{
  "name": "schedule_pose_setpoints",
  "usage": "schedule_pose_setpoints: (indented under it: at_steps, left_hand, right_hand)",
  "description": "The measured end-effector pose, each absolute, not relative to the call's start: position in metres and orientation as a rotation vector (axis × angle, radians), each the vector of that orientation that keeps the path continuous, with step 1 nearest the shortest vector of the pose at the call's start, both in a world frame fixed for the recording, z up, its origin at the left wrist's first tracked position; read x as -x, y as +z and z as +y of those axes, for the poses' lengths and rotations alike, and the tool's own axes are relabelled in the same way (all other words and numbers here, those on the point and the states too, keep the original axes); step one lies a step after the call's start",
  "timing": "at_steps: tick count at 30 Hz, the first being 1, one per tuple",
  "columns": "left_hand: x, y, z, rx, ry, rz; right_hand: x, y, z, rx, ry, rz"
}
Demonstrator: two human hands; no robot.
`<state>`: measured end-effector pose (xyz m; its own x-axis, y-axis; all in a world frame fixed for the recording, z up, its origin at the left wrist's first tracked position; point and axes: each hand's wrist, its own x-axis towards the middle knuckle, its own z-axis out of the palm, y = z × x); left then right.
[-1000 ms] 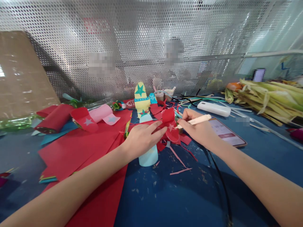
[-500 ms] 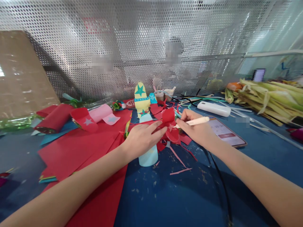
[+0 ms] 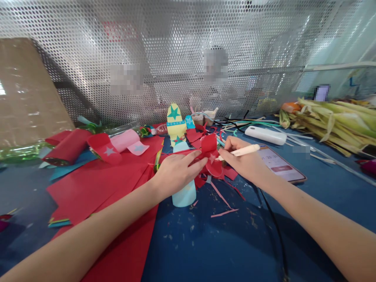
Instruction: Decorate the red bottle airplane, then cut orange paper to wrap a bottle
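In my right hand (image 3: pixel 238 153) is a cream-white marker (image 3: pixel 246 150), gripped between thumb and fingers. Its tip meets a small pale star (image 3: pixel 212 158) on a curled red paper piece (image 3: pixel 215 169). My left hand (image 3: pixel 179 172) holds that red piece from the left, its fingers lying close together over it; the thumb is hidden. Below my left hand is a light-blue paper piece (image 3: pixel 184 196). Just behind stands a yellow paper piece with teal stars (image 3: pixel 175 124). Red paper scraps (image 3: pixel 230 173) lie around the work.
Large red sheets (image 3: pixel 96 184) cover the left side, with red rolls (image 3: pixel 69 147) and a pink curl (image 3: pixel 126 140) behind. At right are a phone (image 3: pixel 282 164), a white oblong case (image 3: pixel 266 135) and corn husks (image 3: pixel 346 117). A cardboard box (image 3: pixel 29 94) and perforated metal screen (image 3: pixel 176 43) stand behind.
Almost nothing differs. The marker tip and my right fingers have shifted very slightly at the star; my left hand stays in place.
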<state>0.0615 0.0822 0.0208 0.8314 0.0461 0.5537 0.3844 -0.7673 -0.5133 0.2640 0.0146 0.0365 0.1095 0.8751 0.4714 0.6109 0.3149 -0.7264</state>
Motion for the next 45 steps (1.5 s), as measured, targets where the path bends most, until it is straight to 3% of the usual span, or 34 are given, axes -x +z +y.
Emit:
schedule_pose_setpoints:
  at_steps: [45]
  left_hand:
    - [-0.0611,0.0198,0.0828,2.364,-0.691,-0.315]
  right_hand:
    - [-0.2640,0.0341,0.0159,1.356,0.307,-1.599]
